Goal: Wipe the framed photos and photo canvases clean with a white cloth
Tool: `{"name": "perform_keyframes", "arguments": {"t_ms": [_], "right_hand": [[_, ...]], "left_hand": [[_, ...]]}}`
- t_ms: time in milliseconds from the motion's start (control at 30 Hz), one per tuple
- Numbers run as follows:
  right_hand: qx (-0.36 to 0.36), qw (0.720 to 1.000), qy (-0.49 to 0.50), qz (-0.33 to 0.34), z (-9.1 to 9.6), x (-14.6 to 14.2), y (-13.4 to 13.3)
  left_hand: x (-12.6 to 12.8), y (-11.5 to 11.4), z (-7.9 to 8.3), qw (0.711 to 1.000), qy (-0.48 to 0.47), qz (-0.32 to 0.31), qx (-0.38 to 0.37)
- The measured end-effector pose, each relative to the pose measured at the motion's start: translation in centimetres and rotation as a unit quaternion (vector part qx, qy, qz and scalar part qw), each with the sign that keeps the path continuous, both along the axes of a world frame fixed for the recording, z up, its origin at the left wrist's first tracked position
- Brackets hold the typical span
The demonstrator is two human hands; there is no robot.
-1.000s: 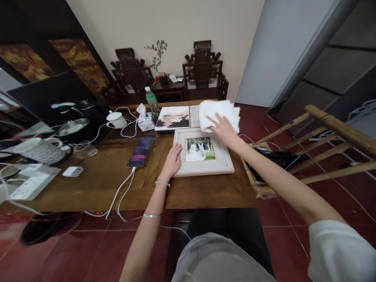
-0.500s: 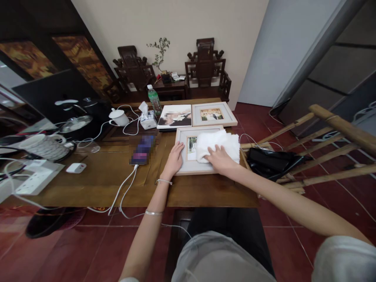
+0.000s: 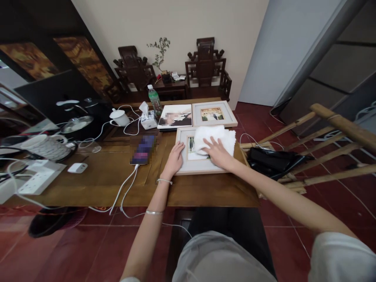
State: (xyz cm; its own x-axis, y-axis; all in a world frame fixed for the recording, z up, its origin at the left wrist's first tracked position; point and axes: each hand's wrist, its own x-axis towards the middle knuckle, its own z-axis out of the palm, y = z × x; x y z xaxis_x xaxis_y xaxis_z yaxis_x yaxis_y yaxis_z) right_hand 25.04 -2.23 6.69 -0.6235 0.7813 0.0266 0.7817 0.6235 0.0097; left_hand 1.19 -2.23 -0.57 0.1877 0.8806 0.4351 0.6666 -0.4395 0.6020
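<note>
A picture frame (image 3: 183, 167) with a pale border lies flat on the wooden table in front of me. My left hand (image 3: 175, 156) grips its left edge, fingers close together. On the frame's glass, a folded white cloth (image 3: 225, 139) covers the right and upper part of the photo. My right hand (image 3: 217, 153) presses on this cloth and holds it, with the fingers spread over it. Behind these, a second framed photo (image 3: 212, 114) and a white-edged photo panel (image 3: 175, 116) lie side by side.
To the left are a phone (image 3: 143, 150) on a charging cable, a tissue box (image 3: 149, 119), a green-labelled bottle (image 3: 154, 98), a lidded white cup (image 3: 119, 116) and a power strip (image 3: 39, 178). A bamboo chair (image 3: 331, 117) with a black bag (image 3: 273, 160) stands at right.
My right hand and the white cloth have shifted slightly left and away from me across the glass, and the fingers are more spread. My left hand stays at the frame's edge.
</note>
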Motion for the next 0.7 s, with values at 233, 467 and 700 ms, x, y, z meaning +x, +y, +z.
{"name": "perform_keyframes", "arguments": {"t_ms": [233,467,700], "right_hand": [[0.050,0.997,0.023,-0.059,-0.2,-1.0,7.0],[-0.037,0.998,-0.028,0.037,1.4,-0.8,-0.5],[-0.136,0.985,-0.028,0.101,4.7,-1.7,-8.3]], "left_hand": [[0.0,0.0,-0.1,1.000,-0.003,0.001,0.004],[0.4,-0.1,-0.1,1.000,-0.016,0.003,0.000],[0.5,-0.3,0.2,1.000,-0.017,0.002,0.012]]}}
